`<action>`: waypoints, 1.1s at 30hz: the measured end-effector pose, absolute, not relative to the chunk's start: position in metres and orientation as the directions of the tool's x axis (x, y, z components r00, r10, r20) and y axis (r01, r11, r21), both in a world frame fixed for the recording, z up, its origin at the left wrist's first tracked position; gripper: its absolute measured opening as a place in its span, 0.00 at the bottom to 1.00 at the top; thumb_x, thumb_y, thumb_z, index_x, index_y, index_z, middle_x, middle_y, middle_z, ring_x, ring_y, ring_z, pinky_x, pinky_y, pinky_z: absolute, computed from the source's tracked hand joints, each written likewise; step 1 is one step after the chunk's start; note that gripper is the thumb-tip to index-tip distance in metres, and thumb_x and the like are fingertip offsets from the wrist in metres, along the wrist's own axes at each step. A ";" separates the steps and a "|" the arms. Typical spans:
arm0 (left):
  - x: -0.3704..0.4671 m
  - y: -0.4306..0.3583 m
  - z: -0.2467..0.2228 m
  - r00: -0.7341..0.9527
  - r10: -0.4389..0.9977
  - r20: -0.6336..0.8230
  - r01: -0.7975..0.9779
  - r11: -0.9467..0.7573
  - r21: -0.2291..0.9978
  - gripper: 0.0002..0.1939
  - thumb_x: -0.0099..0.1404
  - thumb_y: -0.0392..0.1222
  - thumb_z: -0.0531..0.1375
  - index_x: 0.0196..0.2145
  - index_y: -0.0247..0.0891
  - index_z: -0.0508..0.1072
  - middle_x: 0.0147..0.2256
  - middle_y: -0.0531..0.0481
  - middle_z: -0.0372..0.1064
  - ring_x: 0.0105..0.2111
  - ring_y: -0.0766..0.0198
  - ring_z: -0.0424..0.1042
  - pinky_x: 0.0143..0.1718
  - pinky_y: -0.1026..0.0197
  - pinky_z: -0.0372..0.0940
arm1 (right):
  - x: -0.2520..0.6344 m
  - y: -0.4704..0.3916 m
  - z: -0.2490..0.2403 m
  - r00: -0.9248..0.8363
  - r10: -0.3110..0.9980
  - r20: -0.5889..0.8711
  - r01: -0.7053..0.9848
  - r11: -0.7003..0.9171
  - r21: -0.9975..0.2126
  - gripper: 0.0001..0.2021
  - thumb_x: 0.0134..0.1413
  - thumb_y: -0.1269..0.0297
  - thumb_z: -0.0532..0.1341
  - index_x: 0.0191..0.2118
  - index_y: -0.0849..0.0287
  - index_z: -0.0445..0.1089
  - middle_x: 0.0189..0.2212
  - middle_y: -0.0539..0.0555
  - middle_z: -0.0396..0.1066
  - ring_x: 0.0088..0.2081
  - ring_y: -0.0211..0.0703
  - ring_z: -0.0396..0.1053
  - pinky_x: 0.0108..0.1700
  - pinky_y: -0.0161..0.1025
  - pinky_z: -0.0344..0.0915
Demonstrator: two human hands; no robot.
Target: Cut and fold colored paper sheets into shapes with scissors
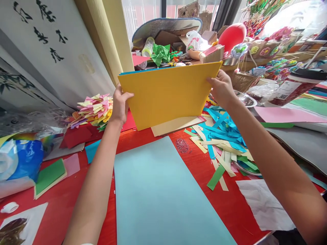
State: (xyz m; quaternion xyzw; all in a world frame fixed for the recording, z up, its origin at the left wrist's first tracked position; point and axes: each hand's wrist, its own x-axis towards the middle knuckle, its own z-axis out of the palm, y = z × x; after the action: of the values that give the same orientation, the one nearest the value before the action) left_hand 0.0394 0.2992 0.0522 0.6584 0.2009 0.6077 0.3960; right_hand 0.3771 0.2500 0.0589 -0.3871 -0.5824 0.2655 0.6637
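Both arms reach forward, holding up a yellow sheet of paper point(168, 95) with a thin blue edge showing behind its top. My left hand point(121, 103) grips its left side, thumb on the front face and fingers hidden behind. At the upper right corner, my right hand point(221, 85) pinches the sheet. A large light blue sheet point(160, 194) lies flat on the red table point(63, 211) between my forearms. Below the raised sheet, a cream sheet point(176, 125) rests at the far side of the table.
Blue, cream and green paper strips point(224, 132) spread at right, near a white napkin point(264, 204). A folded-paper pile point(95, 110) stands at left, behind a blue plastic pack point(22, 160). A lidded paper cup point(293, 86) stands back right; clutter and a red balloon point(232, 37) line the window.
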 end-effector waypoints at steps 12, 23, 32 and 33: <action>0.051 0.286 0.052 0.119 0.817 0.564 0.003 -0.569 0.823 0.19 0.56 0.47 0.58 0.45 0.42 0.62 0.47 0.53 0.69 0.46 0.62 0.67 0.45 0.59 0.62 | 0.370 0.241 0.056 0.148 0.885 0.442 0.223 0.406 -0.886 0.11 0.53 0.66 0.57 0.43 0.53 0.62 0.50 0.52 0.68 0.52 0.43 0.63 0.48 0.42 0.63; 0.055 0.296 0.030 0.141 0.839 0.525 -0.117 -0.512 0.851 0.21 0.51 0.49 0.64 0.42 0.40 0.70 0.45 0.48 0.71 0.46 0.59 0.70 0.46 0.60 0.64 | 0.365 0.249 0.041 0.159 0.940 0.302 0.190 0.271 -0.944 0.14 0.55 0.72 0.53 0.47 0.54 0.61 0.49 0.50 0.68 0.47 0.39 0.66 0.47 0.38 0.65; 0.051 0.308 0.012 0.065 0.916 0.396 -0.135 -0.385 0.913 0.15 0.47 0.43 0.65 0.33 0.35 0.73 0.39 0.47 0.74 0.42 0.57 0.72 0.44 0.58 0.66 | 0.357 0.252 0.010 0.299 0.923 0.241 0.292 0.152 -0.944 0.10 0.52 0.77 0.54 0.39 0.58 0.64 0.41 0.51 0.70 0.43 0.41 0.67 0.47 0.39 0.65; 0.051 0.307 0.018 0.047 0.924 0.379 -0.143 -0.369 0.918 0.14 0.47 0.41 0.66 0.33 0.34 0.72 0.38 0.47 0.74 0.41 0.57 0.72 0.44 0.57 0.66 | 0.357 0.255 0.018 0.308 0.921 0.239 0.298 0.145 -0.943 0.09 0.53 0.77 0.54 0.39 0.58 0.65 0.41 0.51 0.71 0.43 0.41 0.67 0.47 0.40 0.65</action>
State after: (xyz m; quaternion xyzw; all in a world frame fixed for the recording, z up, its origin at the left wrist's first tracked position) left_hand 0.0512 0.3075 0.0177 0.5707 0.3423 0.5992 0.4450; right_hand 0.3567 0.2546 0.0177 -0.5900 -0.5166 0.2816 0.5529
